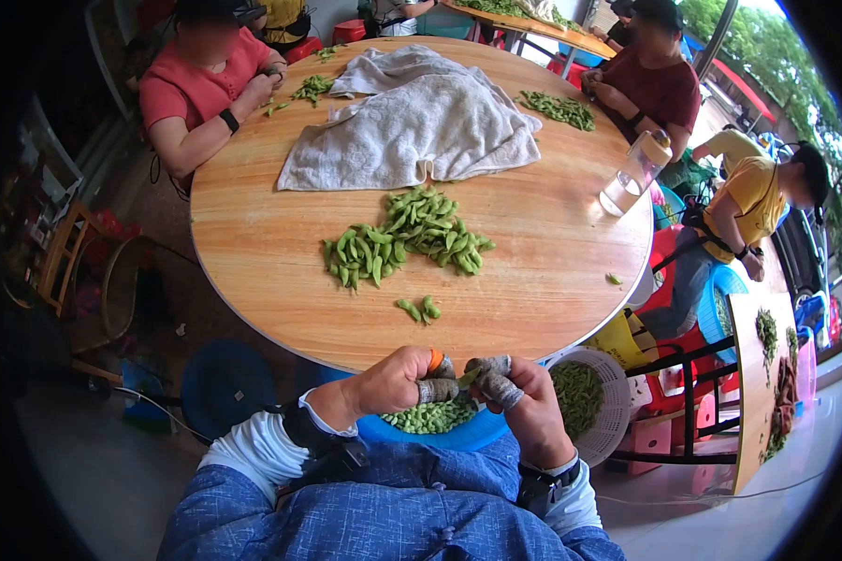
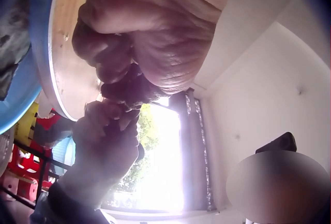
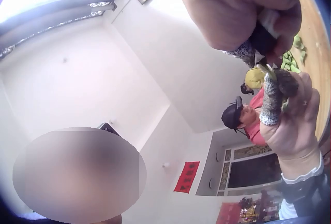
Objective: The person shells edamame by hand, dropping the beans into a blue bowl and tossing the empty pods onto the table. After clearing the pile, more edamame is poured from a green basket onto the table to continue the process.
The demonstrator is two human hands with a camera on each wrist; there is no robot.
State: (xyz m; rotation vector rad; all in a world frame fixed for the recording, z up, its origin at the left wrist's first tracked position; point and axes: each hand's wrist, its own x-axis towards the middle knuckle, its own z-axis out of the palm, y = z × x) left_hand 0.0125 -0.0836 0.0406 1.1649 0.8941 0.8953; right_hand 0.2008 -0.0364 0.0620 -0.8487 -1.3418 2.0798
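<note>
Low over the blue basin (image 1: 485, 432), my two hands meet at the fingertips around a green edamame pod (image 1: 468, 378). My left hand (image 1: 384, 385) pinches it between thumb and finger, both wrapped in grey covers, with an orange band on one finger. From the other side my right hand (image 1: 530, 393) grips the pod, its covered thumb and finger hiding much of it. The right wrist view shows a green sliver of the pod (image 3: 268, 70) between the covered fingers (image 3: 270, 99). Shelled green beans (image 1: 430, 417) lie in the basin below.
A pod pile (image 1: 421, 234) and a few stray pods (image 1: 419, 309) lie on the round wooden table (image 1: 281, 262), behind them a white towel (image 1: 421, 131). A bottle (image 1: 634, 173) stands right. A white basket (image 1: 610, 393) holds pods. Other people sit around.
</note>
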